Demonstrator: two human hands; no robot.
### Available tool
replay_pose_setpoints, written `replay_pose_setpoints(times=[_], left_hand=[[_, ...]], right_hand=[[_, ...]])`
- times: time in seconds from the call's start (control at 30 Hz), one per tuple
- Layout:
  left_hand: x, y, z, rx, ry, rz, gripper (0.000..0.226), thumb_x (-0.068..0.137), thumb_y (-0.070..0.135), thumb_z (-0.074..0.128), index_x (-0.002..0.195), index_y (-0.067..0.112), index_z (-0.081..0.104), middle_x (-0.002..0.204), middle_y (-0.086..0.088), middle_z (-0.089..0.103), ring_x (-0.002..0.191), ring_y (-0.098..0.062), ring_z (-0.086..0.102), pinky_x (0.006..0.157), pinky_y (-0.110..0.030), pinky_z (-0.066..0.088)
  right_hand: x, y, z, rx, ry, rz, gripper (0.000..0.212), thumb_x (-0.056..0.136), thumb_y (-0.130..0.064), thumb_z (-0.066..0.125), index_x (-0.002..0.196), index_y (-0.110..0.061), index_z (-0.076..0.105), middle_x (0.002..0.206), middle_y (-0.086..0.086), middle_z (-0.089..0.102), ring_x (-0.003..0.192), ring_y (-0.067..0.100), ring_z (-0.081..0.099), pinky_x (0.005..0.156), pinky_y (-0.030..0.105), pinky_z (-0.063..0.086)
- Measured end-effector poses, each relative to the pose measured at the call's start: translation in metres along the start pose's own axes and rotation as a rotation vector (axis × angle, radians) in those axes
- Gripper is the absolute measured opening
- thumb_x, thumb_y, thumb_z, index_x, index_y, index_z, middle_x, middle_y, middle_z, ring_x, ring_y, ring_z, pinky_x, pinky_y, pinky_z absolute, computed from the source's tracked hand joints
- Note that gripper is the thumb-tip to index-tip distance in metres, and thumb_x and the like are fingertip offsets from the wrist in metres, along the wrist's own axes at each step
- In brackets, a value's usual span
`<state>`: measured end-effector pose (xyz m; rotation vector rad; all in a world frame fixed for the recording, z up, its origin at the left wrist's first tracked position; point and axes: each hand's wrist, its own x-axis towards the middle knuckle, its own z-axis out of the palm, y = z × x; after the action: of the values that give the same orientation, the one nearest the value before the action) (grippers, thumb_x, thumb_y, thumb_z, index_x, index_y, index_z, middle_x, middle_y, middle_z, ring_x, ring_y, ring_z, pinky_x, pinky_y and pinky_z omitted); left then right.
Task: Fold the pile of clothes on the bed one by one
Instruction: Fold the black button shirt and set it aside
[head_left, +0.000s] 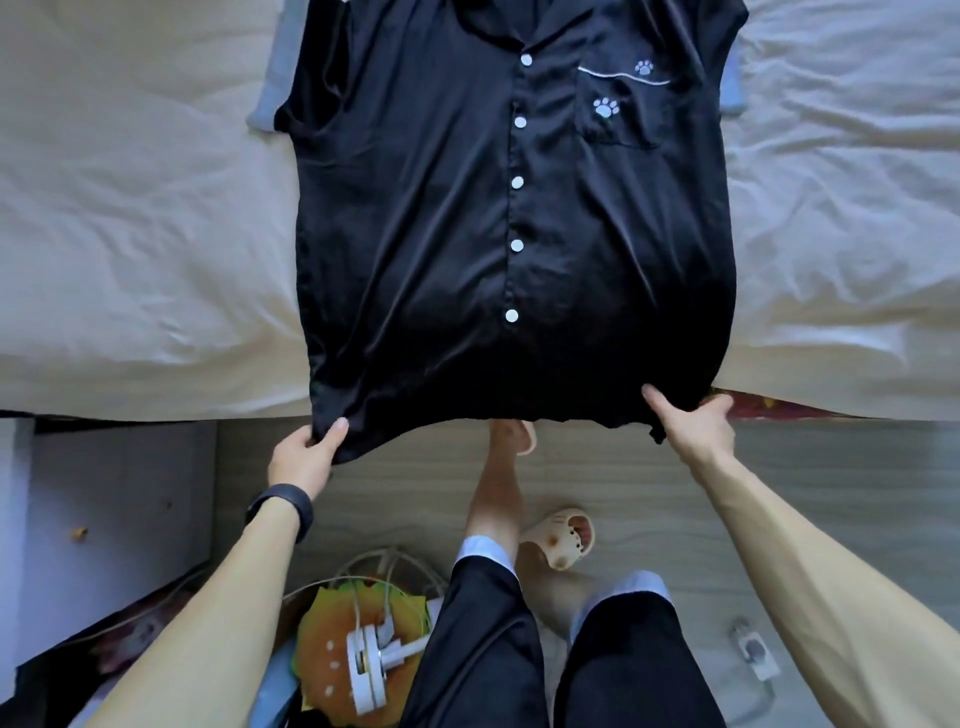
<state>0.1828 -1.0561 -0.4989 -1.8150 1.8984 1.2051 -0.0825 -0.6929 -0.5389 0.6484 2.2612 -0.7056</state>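
Shirt (415, 234) of black satin lies front up across the bed (130, 234), white buttons (518, 183) fastened, its hem hanging past the near edge. The left hand (306, 454) pinches the hem's left corner and the right hand (696, 426) pinches the right corner, thumbs on top. Two pale paw prints (606, 106) mark the chest pocket (618, 124), one below its white piping and one above.

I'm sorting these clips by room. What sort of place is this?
Most likely a home bedroom: a bed with a rumpled pale sheet, a black pyjama shirt spread on it, and a slipper on the wood-pattern floor.
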Motion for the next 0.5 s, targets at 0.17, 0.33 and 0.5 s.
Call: replay_pose_setpoints(times=[0.17,0.33,0.5], left_hand=[[-0.005,-0.003,-0.002,-0.026,0.078,0.010,0.057,0.088,0.065,0.055,0.079,0.009,0.063,0.079,-0.012,0.069,0.079,-0.035,0.068,0.084,-0.047,0.057],[-0.018,-0.019,-0.020,-0.022,0.129,-0.015,0.030,0.089,0.046,0.070,0.081,0.017,0.068,0.088,-0.008,0.072,0.087,-0.034,0.069,0.088,-0.051,0.056],[-0.028,-0.017,-0.032,0.006,0.156,-0.024,0.028,0.086,0.036,0.076,0.104,0.014,0.074,0.105,-0.009,0.074,0.097,-0.033,0.068,0.093,-0.046,0.054]], right_hand=[[-0.007,0.020,-0.007,0.135,0.054,-0.078,0.041,0.092,-0.043,0.066,0.116,-0.010,0.067,0.111,0.013,0.069,0.112,0.034,0.063,0.096,0.037,0.047],[-0.010,0.047,-0.053,0.093,0.068,-0.160,0.023,0.092,-0.032,0.067,0.105,-0.014,0.071,0.103,0.011,0.073,0.105,0.033,0.067,0.095,0.043,0.051],[-0.007,0.052,-0.077,-0.052,-0.020,-0.228,0.026,0.091,-0.040,0.071,0.102,-0.017,0.074,0.091,0.003,0.071,0.091,0.027,0.065,0.084,0.038,0.050]])
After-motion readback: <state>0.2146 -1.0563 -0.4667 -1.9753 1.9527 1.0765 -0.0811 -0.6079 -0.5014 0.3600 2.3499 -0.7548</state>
